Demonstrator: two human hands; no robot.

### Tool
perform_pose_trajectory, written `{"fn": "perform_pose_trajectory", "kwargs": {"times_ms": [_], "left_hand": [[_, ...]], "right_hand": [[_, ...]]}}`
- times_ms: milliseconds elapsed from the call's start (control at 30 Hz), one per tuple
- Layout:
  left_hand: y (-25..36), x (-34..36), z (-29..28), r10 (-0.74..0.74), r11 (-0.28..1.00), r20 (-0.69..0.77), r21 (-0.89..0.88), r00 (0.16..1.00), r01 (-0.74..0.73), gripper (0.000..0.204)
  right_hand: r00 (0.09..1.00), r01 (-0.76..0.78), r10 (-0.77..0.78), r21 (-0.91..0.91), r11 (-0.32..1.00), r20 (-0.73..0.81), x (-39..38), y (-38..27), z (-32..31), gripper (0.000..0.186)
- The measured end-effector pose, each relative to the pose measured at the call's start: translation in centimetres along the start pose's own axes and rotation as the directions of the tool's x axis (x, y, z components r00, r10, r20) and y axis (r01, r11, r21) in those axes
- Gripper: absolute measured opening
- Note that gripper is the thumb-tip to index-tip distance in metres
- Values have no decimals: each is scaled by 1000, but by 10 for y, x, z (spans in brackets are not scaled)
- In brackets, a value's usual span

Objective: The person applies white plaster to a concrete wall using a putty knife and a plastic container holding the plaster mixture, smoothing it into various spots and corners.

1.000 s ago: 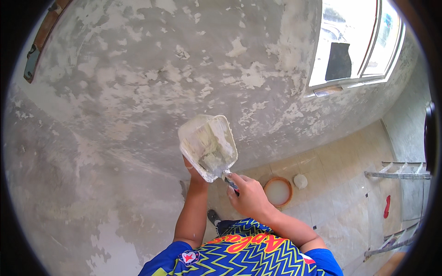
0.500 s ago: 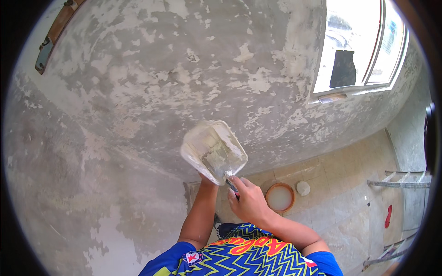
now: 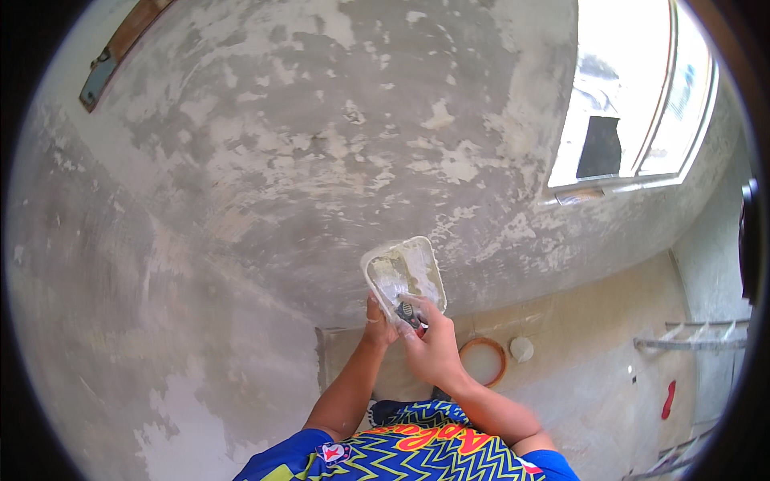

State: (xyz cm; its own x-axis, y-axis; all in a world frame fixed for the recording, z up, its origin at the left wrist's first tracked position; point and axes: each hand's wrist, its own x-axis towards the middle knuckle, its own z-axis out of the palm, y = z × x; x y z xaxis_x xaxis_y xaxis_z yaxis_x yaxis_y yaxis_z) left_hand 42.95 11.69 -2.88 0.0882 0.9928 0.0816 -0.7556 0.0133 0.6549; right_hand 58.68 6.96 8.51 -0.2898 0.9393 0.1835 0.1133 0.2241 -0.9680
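The left hand point(image 3: 380, 327) (I cannot tell how its mostly hidden fingers sit) supports a smeared white tray point(image 3: 428, 269), at whose near edge a dark-handled tool point(image 3: 408, 315) is gripped by the curled fingers of the right hand point(image 3: 434, 346), left of an orange-rimmed basin point(image 3: 503, 362).

A tub point(image 3: 427, 268) is held at its near left side by the left hand point(image 3: 379, 323). A knife point(image 3: 407, 313) is gripped over it by the right hand point(image 3: 434, 345). Behind, the wall point(image 3: 313, 192) is patched with white; a basin point(image 3: 504, 365) is seen on the floor point(image 3: 581, 345).
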Motion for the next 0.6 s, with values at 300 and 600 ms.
{"fn": "perform_pose_trajectory", "kwargs": {"times_ms": [300, 600], "left_hand": [[39, -38, -42, 187, 981, -131, 82, 974, -178, 88], [111, -129, -78, 462, 847, -590, 71, 662, -527, 72]], "right_hand": [[961, -211, 132, 329, 921, 245, 28, 13, 35, 46], [907, -316, 153, 395, 863, 391, 50, 3, 97, 52]]}}
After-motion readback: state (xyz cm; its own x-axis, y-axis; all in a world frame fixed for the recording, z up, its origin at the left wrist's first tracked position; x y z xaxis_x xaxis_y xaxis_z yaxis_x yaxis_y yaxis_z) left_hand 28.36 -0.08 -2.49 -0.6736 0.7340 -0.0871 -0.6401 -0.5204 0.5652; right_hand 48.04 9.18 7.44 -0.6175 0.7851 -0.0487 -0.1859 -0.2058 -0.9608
